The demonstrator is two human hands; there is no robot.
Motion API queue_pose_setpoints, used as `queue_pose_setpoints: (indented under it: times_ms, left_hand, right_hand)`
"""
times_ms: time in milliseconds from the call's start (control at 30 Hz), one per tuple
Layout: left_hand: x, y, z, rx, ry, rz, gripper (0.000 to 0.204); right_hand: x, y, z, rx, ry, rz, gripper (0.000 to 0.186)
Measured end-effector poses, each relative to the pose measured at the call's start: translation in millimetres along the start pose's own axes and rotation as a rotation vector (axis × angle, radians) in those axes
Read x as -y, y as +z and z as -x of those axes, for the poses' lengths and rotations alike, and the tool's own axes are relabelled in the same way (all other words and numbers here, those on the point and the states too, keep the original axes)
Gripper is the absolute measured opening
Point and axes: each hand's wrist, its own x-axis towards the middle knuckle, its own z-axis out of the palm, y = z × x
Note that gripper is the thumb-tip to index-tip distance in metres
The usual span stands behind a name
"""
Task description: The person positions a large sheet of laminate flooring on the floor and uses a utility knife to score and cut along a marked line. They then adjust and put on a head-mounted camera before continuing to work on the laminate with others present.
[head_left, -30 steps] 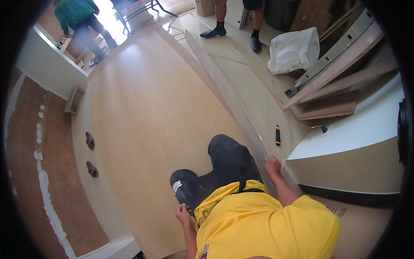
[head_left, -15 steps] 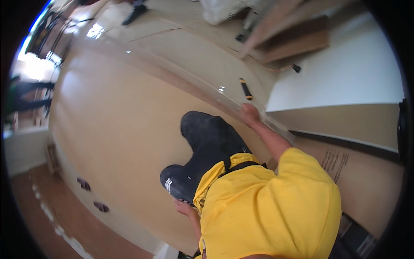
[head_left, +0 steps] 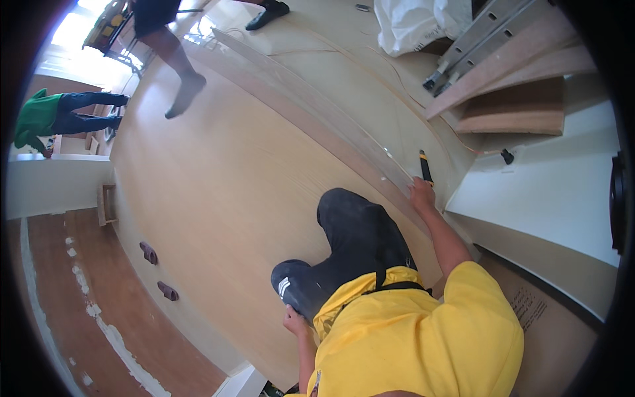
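Lying beside the right hand [head_left: 421, 195]: brown printed cardboard sheet [head_left: 542, 331].

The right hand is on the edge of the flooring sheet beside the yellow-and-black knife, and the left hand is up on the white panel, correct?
Not quite. In the head view the right hand is at the flooring sheet edge beside the knife, but the left hand is down by the dark shoe, not on the white panel.
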Motion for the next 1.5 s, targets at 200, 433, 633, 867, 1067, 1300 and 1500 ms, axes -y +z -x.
queue_pose_setpoints:
  times_ms: [200, 433, 633, 867, 1067, 1300, 1500]
  left_hand:
    - [9.9, 9.9, 3.5, -0.095, 0.089, -0.142, 0.051]
    - [1.7, 13.2, 12.2, -0.099, 0.161, -0.257, 0.05]
    - [0.7, 11.6, 9.2, -0.136, 0.206, -0.296, 0.052]
    - [0.9, 11.6, 14.1, -0.195, 0.293, -0.376, 0.054]
    - [-5.3, 24.6, 16.3, -0.246, 0.292, -0.37, 0.053]
    - [0.5, 11.3, 18.1, -0.236, 0.232, -0.404, 0.052]
    - [-1.7, 16.2, 14.3, -0.184, 0.238, -0.342, 0.051]
  right_hand:
    - [-21.9, -14.7, -1.6, 0.204, 0.129, 0.001, 0.033]
    - [-31.7, -39.6, 26.0, 0.166, 0.128, 0.01, 0.026]
    - [-58.3, -54.3, 100.2, 0.098, 0.066, -0.012, 0.024]
    - [-96.5, -50.7, 98.8, 0.215, 0.029, 0.018, 0.032]
    - [-73.8, -17.4, 28.7, 0.059, 0.009, 0.068, 0.037]
    - [-72.0, -30.0, 18.5, 0.126, 0.287, 0.098, 0.036]
    - [-111.8, -18.9, 54.3, 0.096, 0.176, 0.044, 0.035]
